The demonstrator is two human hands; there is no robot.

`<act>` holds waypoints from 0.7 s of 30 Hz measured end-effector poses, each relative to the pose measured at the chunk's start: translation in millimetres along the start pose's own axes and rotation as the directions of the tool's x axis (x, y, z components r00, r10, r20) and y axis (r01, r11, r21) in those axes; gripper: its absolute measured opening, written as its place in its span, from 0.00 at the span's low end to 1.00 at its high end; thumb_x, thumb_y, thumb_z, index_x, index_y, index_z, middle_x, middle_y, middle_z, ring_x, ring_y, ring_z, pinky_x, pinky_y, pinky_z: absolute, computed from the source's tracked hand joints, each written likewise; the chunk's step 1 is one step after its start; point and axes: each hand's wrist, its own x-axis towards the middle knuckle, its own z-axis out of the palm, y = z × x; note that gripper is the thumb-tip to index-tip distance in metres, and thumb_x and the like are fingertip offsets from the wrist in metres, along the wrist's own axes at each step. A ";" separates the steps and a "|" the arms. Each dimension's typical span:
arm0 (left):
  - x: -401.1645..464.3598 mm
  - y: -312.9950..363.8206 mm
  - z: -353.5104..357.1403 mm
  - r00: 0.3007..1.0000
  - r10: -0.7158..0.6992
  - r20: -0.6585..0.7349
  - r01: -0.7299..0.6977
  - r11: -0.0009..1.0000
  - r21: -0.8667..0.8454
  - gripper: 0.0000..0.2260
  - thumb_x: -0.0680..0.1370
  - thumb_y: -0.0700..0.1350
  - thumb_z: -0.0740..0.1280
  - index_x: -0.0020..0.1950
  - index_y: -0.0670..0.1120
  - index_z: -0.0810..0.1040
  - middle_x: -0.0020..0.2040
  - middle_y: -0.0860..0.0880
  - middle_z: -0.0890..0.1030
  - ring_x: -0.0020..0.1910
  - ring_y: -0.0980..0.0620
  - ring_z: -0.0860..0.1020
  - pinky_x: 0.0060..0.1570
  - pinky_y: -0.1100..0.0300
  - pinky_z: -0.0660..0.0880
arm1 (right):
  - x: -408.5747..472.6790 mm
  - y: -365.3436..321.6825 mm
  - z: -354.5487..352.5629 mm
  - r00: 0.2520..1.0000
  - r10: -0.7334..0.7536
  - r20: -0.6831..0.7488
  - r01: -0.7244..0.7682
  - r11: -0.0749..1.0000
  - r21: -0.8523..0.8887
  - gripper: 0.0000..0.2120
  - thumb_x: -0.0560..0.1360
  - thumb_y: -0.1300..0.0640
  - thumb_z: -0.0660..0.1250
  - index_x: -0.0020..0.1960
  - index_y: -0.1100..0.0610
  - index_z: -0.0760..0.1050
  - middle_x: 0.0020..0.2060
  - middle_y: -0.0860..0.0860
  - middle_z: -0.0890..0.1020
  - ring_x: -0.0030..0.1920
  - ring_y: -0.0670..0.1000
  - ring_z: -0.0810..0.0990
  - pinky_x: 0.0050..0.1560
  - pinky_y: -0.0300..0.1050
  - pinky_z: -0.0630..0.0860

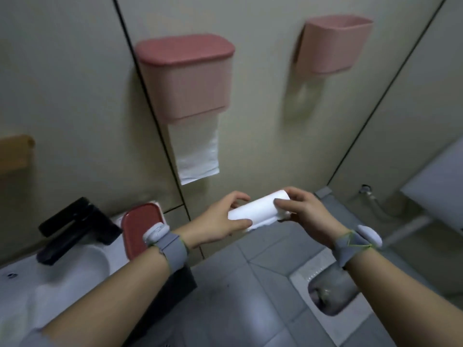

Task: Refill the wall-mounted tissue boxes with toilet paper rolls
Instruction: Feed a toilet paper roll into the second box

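Both hands hold a white toilet paper roll [255, 209] horizontally below the wall boxes. My left hand [220, 221] grips its left end and my right hand [303, 211] pinches the right end. On the wall above hangs a pink tissue box [185, 78] with its darker pink lid shut and a strip of paper [195, 149] trailing from its bottom. Further right hangs a second pink tissue box [330, 43] with no lid on it and its top open. A dark pink lid [141, 229] lies on the sink ledge beside my left wrist.
A white sink [50, 279] with a black faucet [72, 229] sits at lower left. A squat toilet [328, 289] is set in the grey tiled floor at lower right, with a pipe [380, 206] on the wall behind it. A wooden ledge [15, 154] juts from the left edge.
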 end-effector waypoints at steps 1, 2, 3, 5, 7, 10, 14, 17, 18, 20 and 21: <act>16.9 17.9 13.0 0.999 0.042 -0.013 -0.042 0.998 0.038 0.21 0.75 0.47 0.73 0.65 0.55 0.71 0.57 0.49 0.75 0.52 0.52 0.76 0.46 0.66 0.73 | -4.3 -3.7 -28.4 0.999 -0.003 -0.042 0.003 1.000 0.017 0.09 0.76 0.64 0.67 0.55 0.66 0.77 0.42 0.56 0.82 0.41 0.52 0.80 0.39 0.43 0.78; 30.1 32.9 22.6 0.996 0.089 -0.015 -0.087 0.994 0.073 0.22 0.75 0.46 0.73 0.66 0.54 0.71 0.57 0.49 0.74 0.52 0.53 0.74 0.48 0.69 0.71 | -6.6 -6.8 -50.7 0.997 -0.004 -0.074 0.007 0.999 0.035 0.08 0.76 0.64 0.67 0.54 0.65 0.77 0.42 0.55 0.82 0.41 0.53 0.80 0.39 0.43 0.78; 42.6 47.4 30.0 0.991 0.133 -0.016 -0.131 0.985 0.110 0.23 0.74 0.44 0.73 0.67 0.53 0.71 0.57 0.48 0.73 0.53 0.55 0.73 0.49 0.73 0.68 | -8.6 -10.6 -69.9 0.995 -0.008 -0.098 0.014 0.998 0.053 0.07 0.76 0.64 0.67 0.53 0.63 0.78 0.41 0.55 0.82 0.40 0.52 0.80 0.39 0.42 0.79; 69.3 76.9 42.1 0.972 0.234 0.000 -0.229 0.951 0.207 0.24 0.74 0.42 0.73 0.68 0.50 0.70 0.58 0.47 0.72 0.56 0.55 0.71 0.52 0.79 0.64 | -9.4 -20.7 -106.6 0.990 -0.027 -0.141 0.038 0.996 0.075 0.06 0.76 0.63 0.68 0.53 0.62 0.78 0.42 0.55 0.82 0.40 0.52 0.80 0.40 0.43 0.79; 94.6 100.2 47.0 0.941 0.338 0.013 -0.328 0.904 0.275 0.24 0.74 0.41 0.73 0.68 0.48 0.71 0.59 0.46 0.71 0.57 0.55 0.70 0.56 0.80 0.61 | -4.8 -31.9 -135.0 0.984 -0.053 -0.170 0.068 0.994 0.084 0.09 0.76 0.62 0.68 0.55 0.63 0.78 0.44 0.55 0.81 0.41 0.51 0.81 0.41 0.43 0.79; 133.5 131.8 47.0 0.883 0.467 0.036 -0.450 0.823 0.348 0.22 0.74 0.42 0.72 0.67 0.48 0.72 0.58 0.49 0.69 0.56 0.58 0.69 0.59 0.78 0.61 | 7.7 -52.3 -169.6 0.976 -0.087 -0.200 0.113 0.986 0.125 0.11 0.76 0.61 0.68 0.57 0.65 0.78 0.45 0.55 0.82 0.43 0.52 0.81 0.41 0.43 0.79; 187.9 163.0 34.3 0.829 0.558 0.042 -0.522 0.745 0.415 0.22 0.75 0.44 0.72 0.68 0.50 0.71 0.58 0.49 0.70 0.56 0.55 0.72 0.59 0.72 0.65 | 38.6 -84.3 -208.7 0.967 -0.147 -0.209 0.177 0.975 0.132 0.10 0.77 0.62 0.67 0.56 0.64 0.78 0.44 0.54 0.82 0.42 0.51 0.81 0.43 0.46 0.79; 235.2 181.9 21.8 0.788 0.616 0.016 -0.561 0.707 0.431 0.21 0.75 0.46 0.70 0.68 0.47 0.73 0.58 0.48 0.74 0.57 0.54 0.74 0.58 0.69 0.67 | 69.8 -108.0 -237.7 0.954 -0.201 -0.222 0.229 0.967 0.111 0.07 0.77 0.62 0.66 0.54 0.60 0.78 0.42 0.52 0.81 0.39 0.47 0.80 0.38 0.41 0.78; 253.2 189.2 17.4 0.777 0.629 0.011 -0.570 0.697 0.435 0.22 0.75 0.46 0.69 0.68 0.46 0.74 0.58 0.47 0.75 0.57 0.54 0.74 0.58 0.70 0.66 | 80.2 -117.3 -248.3 0.947 -0.222 -0.233 0.249 0.964 0.093 0.06 0.77 0.61 0.66 0.54 0.59 0.78 0.42 0.50 0.80 0.37 0.44 0.78 0.34 0.37 0.76; 293.3 206.0 5.3 0.771 0.637 -0.004 -0.573 0.697 0.432 0.22 0.75 0.48 0.68 0.69 0.44 0.74 0.58 0.46 0.76 0.57 0.53 0.74 0.58 0.70 0.66 | 104.7 -140.9 -271.3 0.935 -0.266 -0.236 0.281 0.959 0.033 0.07 0.78 0.60 0.67 0.55 0.57 0.79 0.43 0.48 0.78 0.37 0.41 0.77 0.32 0.33 0.73; 309.0 214.5 -0.8 0.769 0.639 -0.018 -0.570 0.699 0.432 0.22 0.76 0.49 0.67 0.69 0.44 0.74 0.58 0.46 0.77 0.57 0.52 0.75 0.58 0.67 0.68 | 114.4 -153.2 -281.3 0.929 -0.300 -0.216 0.309 0.951 0.007 0.09 0.77 0.59 0.68 0.57 0.56 0.78 0.45 0.47 0.79 0.39 0.41 0.77 0.35 0.33 0.75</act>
